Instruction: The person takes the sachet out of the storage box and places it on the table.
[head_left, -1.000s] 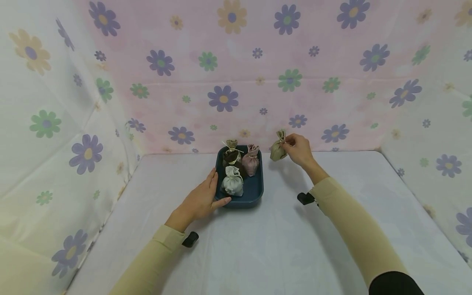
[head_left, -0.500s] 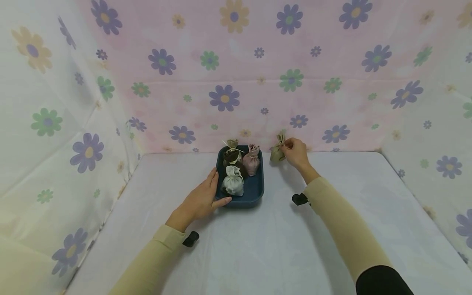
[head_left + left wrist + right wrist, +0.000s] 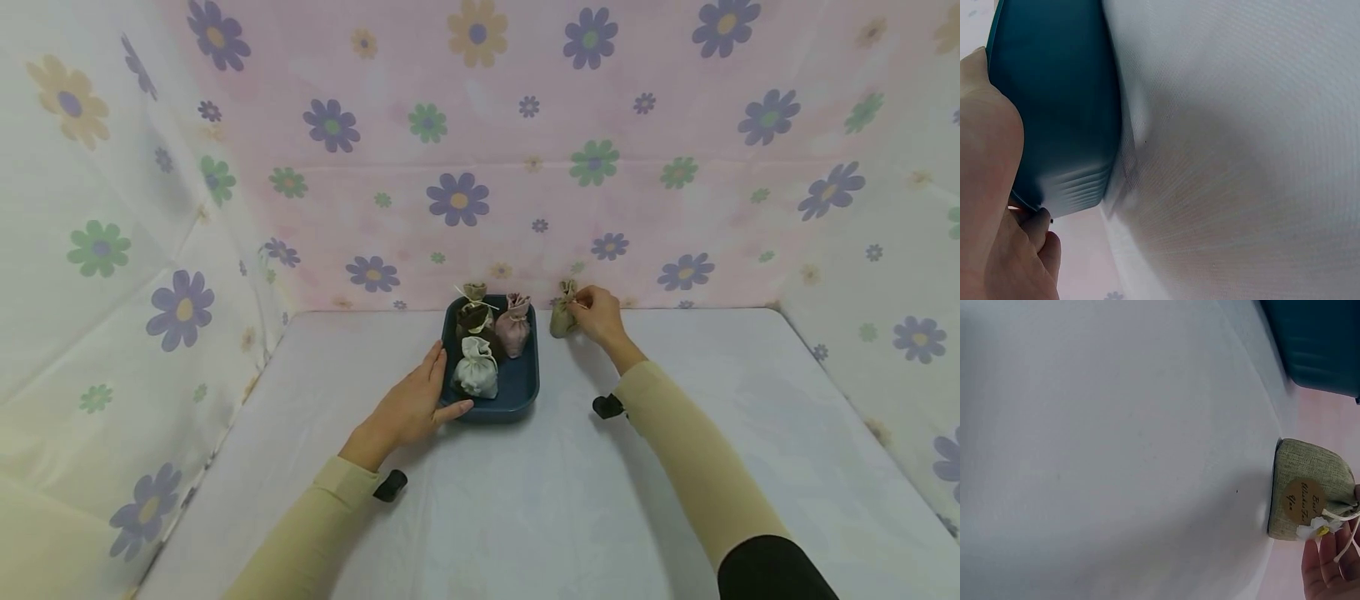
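My right hand [image 3: 601,318] pinches the gathered neck of an olive-green drawstring pouch [image 3: 562,320], which stands to the right of the dark blue tray [image 3: 517,392]. In the right wrist view the pouch [image 3: 1305,469] shows a round brown label, a white flower and a pale cord, its base right at the white tabletop. My left hand [image 3: 408,404] rests at the tray's near left corner, fingers along the left rim and thumb over the near edge. Inside the tray are a white pouch [image 3: 477,372], a pink pouch [image 3: 513,330], a dark brown pouch [image 3: 474,317] and, behind it, an olive-patterned pouch [image 3: 475,292].
A white cloth covers the table [image 3: 480,517]. Flower-printed fabric [image 3: 480,125] rises right behind the tray and pouch, with side panels left and right. Black wrist devices [image 3: 390,485] sit under both sleeves.
My right hand has lowered the olive-green pouch to the tabletop beside the tray, still pinching its neck. The left hand and the tray stay in place.
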`<state>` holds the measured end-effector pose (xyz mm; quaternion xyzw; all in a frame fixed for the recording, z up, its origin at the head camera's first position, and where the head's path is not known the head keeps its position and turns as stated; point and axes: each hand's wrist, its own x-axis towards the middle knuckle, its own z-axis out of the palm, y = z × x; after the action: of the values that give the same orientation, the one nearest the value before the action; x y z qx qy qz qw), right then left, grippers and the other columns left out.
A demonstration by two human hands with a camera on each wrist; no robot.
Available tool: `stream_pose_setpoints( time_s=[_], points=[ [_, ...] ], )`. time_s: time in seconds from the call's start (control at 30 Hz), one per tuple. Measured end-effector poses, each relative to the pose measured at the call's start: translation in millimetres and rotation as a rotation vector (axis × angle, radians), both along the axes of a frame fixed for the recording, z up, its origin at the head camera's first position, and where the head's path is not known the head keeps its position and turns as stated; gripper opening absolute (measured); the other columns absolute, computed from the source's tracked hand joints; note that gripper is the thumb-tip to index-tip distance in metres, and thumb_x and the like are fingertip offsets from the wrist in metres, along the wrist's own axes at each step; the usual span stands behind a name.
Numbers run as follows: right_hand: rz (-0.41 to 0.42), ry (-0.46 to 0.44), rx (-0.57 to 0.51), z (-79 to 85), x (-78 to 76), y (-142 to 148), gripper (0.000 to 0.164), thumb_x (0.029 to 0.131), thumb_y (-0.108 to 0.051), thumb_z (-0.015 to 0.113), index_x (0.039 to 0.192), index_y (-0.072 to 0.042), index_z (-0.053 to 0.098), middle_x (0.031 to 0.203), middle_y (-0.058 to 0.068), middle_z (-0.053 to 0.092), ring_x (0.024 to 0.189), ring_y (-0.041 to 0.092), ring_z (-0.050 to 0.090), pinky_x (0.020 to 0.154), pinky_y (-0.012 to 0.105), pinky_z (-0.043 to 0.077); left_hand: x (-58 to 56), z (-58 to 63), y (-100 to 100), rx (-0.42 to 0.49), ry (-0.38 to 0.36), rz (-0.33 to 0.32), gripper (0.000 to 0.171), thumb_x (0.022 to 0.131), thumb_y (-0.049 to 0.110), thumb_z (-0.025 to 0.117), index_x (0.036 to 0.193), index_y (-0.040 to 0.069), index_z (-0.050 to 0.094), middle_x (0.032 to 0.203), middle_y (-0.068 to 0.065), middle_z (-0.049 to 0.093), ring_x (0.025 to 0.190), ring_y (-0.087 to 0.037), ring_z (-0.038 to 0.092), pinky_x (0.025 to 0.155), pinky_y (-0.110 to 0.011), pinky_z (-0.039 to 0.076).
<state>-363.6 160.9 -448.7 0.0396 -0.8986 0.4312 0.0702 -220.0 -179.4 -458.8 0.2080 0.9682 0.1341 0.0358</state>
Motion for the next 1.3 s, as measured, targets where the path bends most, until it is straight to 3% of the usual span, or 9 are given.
stream_pose_setpoints(
  time_s=[0.1,0.37,0.57,1.07,1.3],
  points=[
    [0.009,0.004,0.006,-0.6,0.8,2.5,0.033,0.100,-0.012,0.063,0.122,0.012,0.062,0.119,0.028,0.064,0.110,0.039,0.059,0.096,0.049,0.049,0.4,0.1,0.6,0.008,0.001,0.000,0.109,0.097,0.076,0.041,0.162,-0.005,0.007,0.171,-0.018,-0.002,0.154,-0.036,0.021,0.121,-0.049,0.029],
    [0.026,0.002,0.003,1.8,11.8,10.6,0.037,0.099,-0.017,0.066,0.124,0.010,0.061,0.120,0.027,0.063,0.109,0.038,0.058,0.094,0.048,0.050,-0.1,0.6,0.8,-0.007,0.000,0.000,0.115,0.093,0.085,0.030,0.162,-0.004,0.006,0.171,-0.016,-0.003,0.155,-0.035,0.021,0.122,-0.048,0.029],
    [0.060,0.011,0.018,5.6,19.8,19.6,0.042,0.098,-0.019,0.068,0.128,0.009,0.060,0.124,0.027,0.061,0.112,0.041,0.058,0.096,0.051,0.049,1.5,2.2,1.9,0.001,-0.014,0.005,0.107,0.098,0.073,0.044,0.162,-0.005,0.007,0.171,-0.017,-0.003,0.154,-0.036,0.022,0.121,-0.049,0.030],
    [0.143,0.075,0.050,17.4,46.8,30.3,0.043,0.097,-0.014,0.070,0.131,0.010,0.059,0.121,0.029,0.061,0.110,0.044,0.060,0.096,0.054,0.049,1.5,1.2,1.6,0.009,-0.011,0.007,0.108,0.098,0.074,0.043,0.162,-0.005,0.008,0.171,-0.018,-0.003,0.153,-0.038,0.024,0.121,-0.050,0.030],
    [0.169,0.049,0.047,19.1,63.8,28.5,0.045,0.098,-0.019,0.070,0.134,0.006,0.058,0.125,0.026,0.061,0.112,0.041,0.059,0.095,0.054,0.050,1.0,0.9,0.9,-0.003,-0.011,0.011,0.109,0.097,0.078,0.039,0.162,-0.004,0.008,0.172,-0.015,-0.004,0.154,-0.036,0.024,0.121,-0.049,0.030]
  ],
)
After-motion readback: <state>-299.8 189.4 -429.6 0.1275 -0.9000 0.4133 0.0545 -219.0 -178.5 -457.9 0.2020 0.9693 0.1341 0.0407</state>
